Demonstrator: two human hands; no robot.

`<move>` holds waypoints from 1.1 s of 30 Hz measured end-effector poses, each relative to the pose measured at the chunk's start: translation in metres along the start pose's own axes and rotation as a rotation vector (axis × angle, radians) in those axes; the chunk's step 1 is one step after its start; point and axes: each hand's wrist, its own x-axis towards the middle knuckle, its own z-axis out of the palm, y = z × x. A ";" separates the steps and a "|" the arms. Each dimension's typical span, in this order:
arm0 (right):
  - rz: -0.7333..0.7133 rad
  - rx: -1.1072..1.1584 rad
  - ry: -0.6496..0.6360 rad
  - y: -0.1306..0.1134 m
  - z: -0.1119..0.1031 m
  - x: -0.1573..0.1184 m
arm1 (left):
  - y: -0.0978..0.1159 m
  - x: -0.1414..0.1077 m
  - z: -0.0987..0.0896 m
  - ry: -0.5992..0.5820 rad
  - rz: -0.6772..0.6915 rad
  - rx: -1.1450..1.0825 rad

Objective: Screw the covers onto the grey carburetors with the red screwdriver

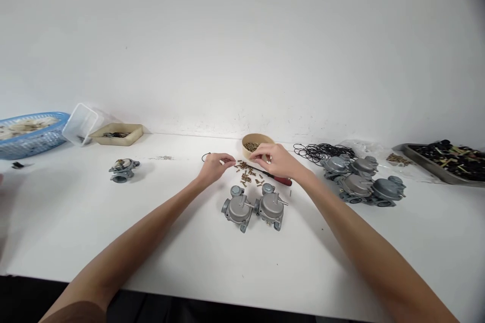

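Note:
My left hand (215, 167) is at the left edge of a loose pile of brass screws (246, 177), its fingers pinched on something I cannot make out. Over the pile's right side is my right hand (276, 159), thumb and fingertips together; whatever they hold is too small to name. Behind it stands a round tan bowl (258, 138) of small brass parts. A screwdriver with a red and black handle (282, 180) lies under and beside my right hand. Nearer to me, two grey metal carburetors (239, 209) (272, 205) sit side by side, touched by neither hand.
Several carburetors (356, 184), black rubber rings (322, 152) and a metal tray of black parts (450, 176) are at right. At left are one carburetor (123, 170), a tan tray (134, 135), a clear container (80, 123) and a blue basket (36, 144). A white wall rises behind.

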 end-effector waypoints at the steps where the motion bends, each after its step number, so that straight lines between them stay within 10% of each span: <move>1: -0.004 0.029 0.016 -0.008 -0.005 -0.005 | 0.005 -0.004 -0.007 0.016 -0.021 -0.026; 11: -0.047 0.131 -0.145 -0.056 0.003 -0.039 | 0.025 -0.077 -0.043 -0.069 -0.227 -0.495; 23: -0.033 0.171 -0.317 -0.047 0.012 -0.033 | 0.041 -0.084 -0.054 -0.255 -0.569 -1.027; 33: -0.038 0.126 -0.333 -0.048 0.013 -0.036 | 0.036 -0.085 -0.040 -0.208 -0.593 -0.956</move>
